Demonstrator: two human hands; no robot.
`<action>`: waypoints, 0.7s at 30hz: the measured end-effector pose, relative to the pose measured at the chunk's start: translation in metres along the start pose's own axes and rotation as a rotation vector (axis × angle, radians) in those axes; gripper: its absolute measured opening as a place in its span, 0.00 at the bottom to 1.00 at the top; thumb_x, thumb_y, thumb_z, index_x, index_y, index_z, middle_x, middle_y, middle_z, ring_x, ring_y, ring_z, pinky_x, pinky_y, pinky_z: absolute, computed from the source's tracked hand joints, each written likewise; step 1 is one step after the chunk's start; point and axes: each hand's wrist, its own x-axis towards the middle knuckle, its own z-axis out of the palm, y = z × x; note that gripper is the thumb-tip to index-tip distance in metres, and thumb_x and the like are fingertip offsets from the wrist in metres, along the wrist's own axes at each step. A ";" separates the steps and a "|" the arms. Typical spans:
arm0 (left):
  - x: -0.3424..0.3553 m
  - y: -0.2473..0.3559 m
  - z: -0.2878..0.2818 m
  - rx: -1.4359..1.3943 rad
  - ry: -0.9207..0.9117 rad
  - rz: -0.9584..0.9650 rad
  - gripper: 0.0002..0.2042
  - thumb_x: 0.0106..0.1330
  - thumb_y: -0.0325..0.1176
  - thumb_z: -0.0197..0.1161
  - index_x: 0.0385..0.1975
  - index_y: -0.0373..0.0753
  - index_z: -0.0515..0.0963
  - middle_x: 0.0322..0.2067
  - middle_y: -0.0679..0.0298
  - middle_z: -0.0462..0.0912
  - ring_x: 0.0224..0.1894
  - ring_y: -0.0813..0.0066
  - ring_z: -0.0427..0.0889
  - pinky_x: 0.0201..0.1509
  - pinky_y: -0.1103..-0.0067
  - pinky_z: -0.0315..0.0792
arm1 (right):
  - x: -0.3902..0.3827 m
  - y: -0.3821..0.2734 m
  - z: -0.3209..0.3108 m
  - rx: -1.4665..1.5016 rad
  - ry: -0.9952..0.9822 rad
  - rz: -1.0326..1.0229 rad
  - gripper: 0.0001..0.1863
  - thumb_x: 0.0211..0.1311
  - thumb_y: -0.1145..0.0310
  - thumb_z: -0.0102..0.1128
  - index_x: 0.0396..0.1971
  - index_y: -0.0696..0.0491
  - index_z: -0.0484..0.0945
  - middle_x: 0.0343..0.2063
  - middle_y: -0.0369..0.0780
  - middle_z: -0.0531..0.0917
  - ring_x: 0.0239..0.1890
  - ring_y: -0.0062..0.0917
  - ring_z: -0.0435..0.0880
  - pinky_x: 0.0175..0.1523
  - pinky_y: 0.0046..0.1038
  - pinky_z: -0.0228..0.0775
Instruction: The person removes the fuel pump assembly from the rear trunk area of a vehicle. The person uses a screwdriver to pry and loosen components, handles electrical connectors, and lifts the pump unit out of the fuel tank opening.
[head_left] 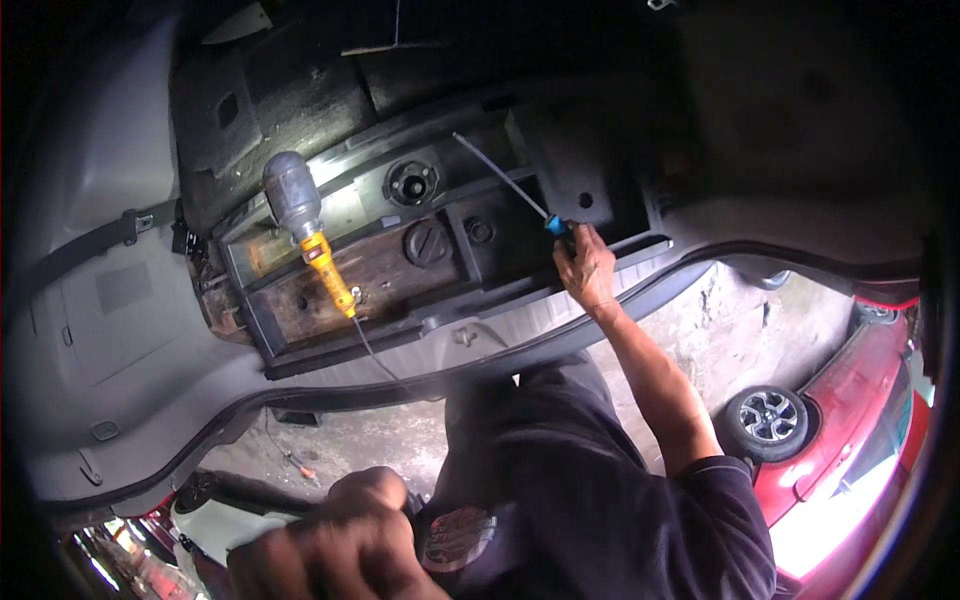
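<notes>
My right hand (586, 265) is closed around the blue handle of a long screwdriver (505, 180). Its thin metal shaft slants up and to the left over a dark tray compartment, with the tip above the far part of the recess. Close to the camera at the lower edge, my left hand (330, 540) is blurred, its fingers curled in; what they hold, if anything, is hidden. A yellow-handled work lamp (325, 270) with a caged grey head lies across the left part of the open car trunk recess (360, 345).
A round black cap (428, 243) and a round fitting with an opening (411, 184) sit in the recess. The lamp's cord (372, 350) runs over the trunk sill (470, 340). A red car (840, 430) stands on the right, with a wheel (767, 420) beside it.
</notes>
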 end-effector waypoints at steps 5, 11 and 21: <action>0.016 -0.029 0.016 -0.083 -0.455 0.121 0.14 0.74 0.28 0.52 0.21 0.43 0.68 0.14 0.71 0.69 0.13 0.80 0.69 0.25 0.77 0.77 | 0.005 0.016 -0.048 0.240 -0.111 0.128 0.16 0.60 0.73 0.66 0.48 0.58 0.76 0.41 0.52 0.83 0.43 0.49 0.84 0.47 0.40 0.76; 0.022 -0.044 0.016 -0.013 -0.483 0.135 0.10 0.74 0.27 0.55 0.27 0.38 0.75 0.21 0.64 0.76 0.23 0.74 0.76 0.39 0.70 0.78 | 0.020 0.062 -0.148 0.040 -0.061 0.136 0.18 0.60 0.72 0.67 0.50 0.58 0.81 0.43 0.53 0.85 0.45 0.47 0.86 0.51 0.38 0.77; 0.012 -0.200 -0.187 1.003 0.284 -0.340 0.09 0.73 0.27 0.64 0.48 0.31 0.81 0.34 0.65 0.85 0.35 0.82 0.82 0.41 0.84 0.75 | 0.033 0.073 -0.163 -0.174 -0.058 0.096 0.19 0.61 0.71 0.67 0.53 0.55 0.81 0.48 0.53 0.85 0.47 0.51 0.85 0.52 0.41 0.79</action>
